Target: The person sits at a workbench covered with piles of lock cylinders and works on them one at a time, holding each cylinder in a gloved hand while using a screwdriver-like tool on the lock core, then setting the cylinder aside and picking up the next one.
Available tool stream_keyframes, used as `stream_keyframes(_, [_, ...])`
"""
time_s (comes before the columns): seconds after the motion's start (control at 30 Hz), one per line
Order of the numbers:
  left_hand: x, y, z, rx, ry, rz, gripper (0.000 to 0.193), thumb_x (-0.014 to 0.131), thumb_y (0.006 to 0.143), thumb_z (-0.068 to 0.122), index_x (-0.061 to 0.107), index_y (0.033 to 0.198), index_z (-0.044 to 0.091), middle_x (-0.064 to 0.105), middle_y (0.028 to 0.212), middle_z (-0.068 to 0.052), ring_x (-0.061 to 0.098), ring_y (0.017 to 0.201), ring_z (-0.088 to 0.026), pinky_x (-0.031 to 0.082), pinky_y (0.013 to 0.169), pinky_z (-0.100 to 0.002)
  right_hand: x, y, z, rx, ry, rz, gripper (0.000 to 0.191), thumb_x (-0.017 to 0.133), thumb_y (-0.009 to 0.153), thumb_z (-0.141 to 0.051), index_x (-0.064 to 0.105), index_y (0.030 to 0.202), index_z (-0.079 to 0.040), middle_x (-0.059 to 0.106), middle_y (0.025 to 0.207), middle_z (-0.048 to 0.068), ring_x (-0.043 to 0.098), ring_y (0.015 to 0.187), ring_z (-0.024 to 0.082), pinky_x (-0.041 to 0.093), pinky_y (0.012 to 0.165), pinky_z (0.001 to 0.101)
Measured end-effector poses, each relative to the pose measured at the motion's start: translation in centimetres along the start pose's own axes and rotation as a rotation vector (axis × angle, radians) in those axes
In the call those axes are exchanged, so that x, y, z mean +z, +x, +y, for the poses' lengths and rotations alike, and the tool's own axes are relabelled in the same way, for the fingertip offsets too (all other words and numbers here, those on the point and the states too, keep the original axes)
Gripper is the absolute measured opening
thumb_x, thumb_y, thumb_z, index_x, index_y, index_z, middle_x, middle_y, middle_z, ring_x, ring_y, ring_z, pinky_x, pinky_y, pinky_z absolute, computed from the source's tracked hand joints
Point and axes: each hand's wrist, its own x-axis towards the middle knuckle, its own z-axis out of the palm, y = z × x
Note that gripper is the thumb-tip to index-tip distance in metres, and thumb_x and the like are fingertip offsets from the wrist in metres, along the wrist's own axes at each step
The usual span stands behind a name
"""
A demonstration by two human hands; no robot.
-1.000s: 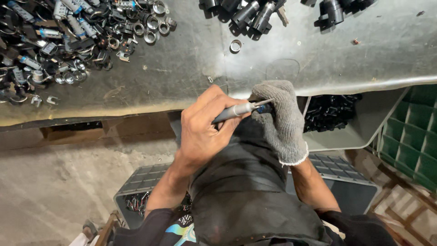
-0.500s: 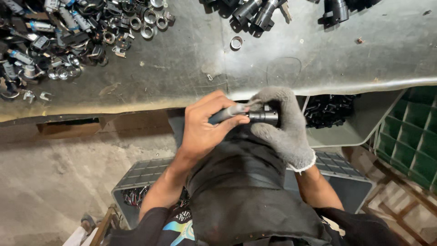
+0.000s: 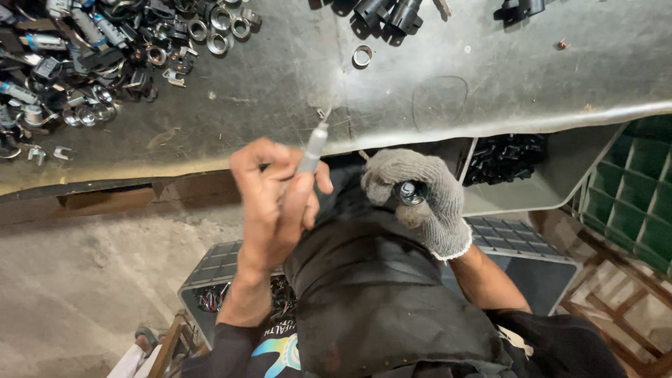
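Grey and scuffed, the metal tabletop point(image 3: 434, 91) fills the upper part of our view, its front edge just above our hands. Our bare left hand point(image 3: 276, 199) is closed around a slim silver tool point(image 3: 313, 145), which points up and slightly right so that its thin tip crosses the tabletop edge. Our right hand point(image 3: 420, 199), in a grey knit glove, is clenched on a small dark cylindrical part point(image 3: 409, 192); only its round, shiny metal end shows between the gloved fingers. The two hands are near each other but apart, and the tool does not touch the part. Below them our dark apron point(image 3: 378, 294) hides most of what lies underneath. A grey crate point(image 3: 210, 269) of dark pieces sits beneath the left forearm. To the right, under the tabletop, a pale tray point(image 3: 553, 168) holds black parts, and beside it stands a green crate point(image 3: 640, 203) with compartments. Farther out on the tabletop, a heap of metal rings and fittings point(image 3: 105, 56) spreads at the upper left, one single ring point(image 3: 362, 55) lies alone, and black cylinders point(image 3: 388, 12) sit at the top edge.
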Motion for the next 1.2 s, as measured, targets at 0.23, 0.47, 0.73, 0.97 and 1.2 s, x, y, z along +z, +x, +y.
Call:
stream_keyframes(0.23, [0.0,0.5,2.8,0.034,-0.873,-0.306,0.066,0.074,0.091,0.025,0.041,0.146,0.010,0.061,0.124,-0.029,0.072,0.094,-0.035,0.062,0.073,-0.046,-0.8,-1.5,-0.2,0.129,-0.056,-0.048,0.028,0.069,0.098,-0.022,0.063,0.119,-0.004,0.072,0.107,0.012,0.070,0.106,0.029,0.056,0.100,0.0407])
stream_keyframes(0.47, [1.1,-1.2,4.7,0.286,-0.407,-0.348,0.085,0.087,0.085,0.015,0.041,0.156,0.013,0.062,0.128,-0.018,0.071,0.090,-0.022,0.063,0.069,-0.031,-1.3,-3.1,1.3,0.250,0.055,-0.085,0.026,0.073,0.089,-0.008,0.067,0.114,-0.006,0.073,0.098,0.010,0.072,0.101,0.029,0.058,0.097,0.0397])
stream_keyframes(0.73, [0.8,-1.4,4.9,0.194,-0.250,-0.378,0.076,0.083,0.094,0.007,0.037,0.154,0.010,0.062,0.128,-0.026,0.073,0.084,-0.017,0.061,0.063,-0.023,-1.1,-5.3,1.8,0.339,-0.263,-0.009,0.041,0.074,0.082,-0.001,0.064,0.121,-0.005,0.069,0.124,0.013,0.066,0.120,0.026,0.052,0.106,0.0381])
stream_keyframes(0.97, [1.7,-1.4,5.2,0.083,-0.430,-0.329,0.078,0.082,0.099,0.008,0.033,0.159,0.014,0.062,0.132,-0.028,0.074,0.083,-0.019,0.065,0.065,-0.026,-0.4,-6.8,3.5,0.385,-0.490,0.160,0.044,0.071,0.085,0.007,0.059,0.127,-0.002,0.064,0.125,0.012,0.064,0.117,0.022,0.053,0.103,0.0350])
stream_keyframes(1.2, [0.7,-1.3,4.7,0.202,0.002,-0.285,0.038,0.069,0.102,0.028,0.067,0.135,0.010,0.079,0.100,-0.013,0.077,0.070,-0.017,0.060,0.062,-0.025,0.3,-5.3,3.8,0.346,-0.085,0.076,0.043,0.071,0.093,0.005,0.053,0.130,-0.005,0.065,0.118,0.010,0.068,0.111,0.022,0.058,0.097,0.0372])
